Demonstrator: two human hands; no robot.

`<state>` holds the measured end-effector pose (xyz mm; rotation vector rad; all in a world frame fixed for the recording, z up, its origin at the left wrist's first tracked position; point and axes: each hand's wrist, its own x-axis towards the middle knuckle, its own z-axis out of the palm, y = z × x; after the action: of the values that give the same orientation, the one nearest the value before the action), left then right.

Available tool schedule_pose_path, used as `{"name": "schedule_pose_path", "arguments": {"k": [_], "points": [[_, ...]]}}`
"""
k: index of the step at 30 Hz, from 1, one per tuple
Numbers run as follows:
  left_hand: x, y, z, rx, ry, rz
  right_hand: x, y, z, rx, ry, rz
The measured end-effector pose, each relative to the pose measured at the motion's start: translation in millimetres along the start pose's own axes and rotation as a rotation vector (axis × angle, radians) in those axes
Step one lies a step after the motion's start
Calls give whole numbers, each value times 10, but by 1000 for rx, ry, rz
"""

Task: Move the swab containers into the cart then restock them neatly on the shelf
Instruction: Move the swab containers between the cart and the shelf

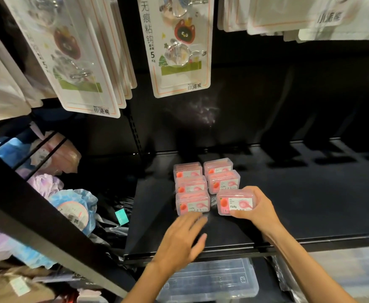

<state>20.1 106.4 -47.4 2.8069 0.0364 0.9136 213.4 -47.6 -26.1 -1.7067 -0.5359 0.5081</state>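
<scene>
Although only partly legible through blur, the lid labels on the small clear-plastic rectangular boxes with pink contents read in part "Floss", with a peach motif and smaller print too fine to read.

Location: six boxes on the black metal shelf, two columns of three, left column closely ranked; the front-right box sits slightly apart from the one behind it.

Hands: right hand grasps the front-right box, thumb at its near edge, fingers over the far right corner. Left hand is released, fingers straight, blurred, just in front of the left column and holding nothing.

Handling, as judged: light, rigid, smooth-walled, likely slippery; lids may pop if squeezed. Best taken across the short sides.

Other writing: hanging white blister cards of adhesive hooks printed "无痕粘钩", "5 Kg", brand "小派熊".

Below: a clear plastic lidded storage bin.
</scene>
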Motion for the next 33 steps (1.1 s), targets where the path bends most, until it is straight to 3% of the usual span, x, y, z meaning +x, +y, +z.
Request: {"name": "schedule_pose_path", "arguments": {"k": [4, 8, 24, 33], "points": [[9, -36, 125, 7, -198, 228, 59, 83, 43, -82, -41, 0], [-5, -73, 166, 38, -279, 305, 98, 130, 26, -201, -37, -26], [-42, -34, 172, 54, -303, 247, -37, 317, -115, -328, 129, -94], [-16, 0, 133, 66, -339, 221, 47, 288, -25, -373, 136, -139]]}}
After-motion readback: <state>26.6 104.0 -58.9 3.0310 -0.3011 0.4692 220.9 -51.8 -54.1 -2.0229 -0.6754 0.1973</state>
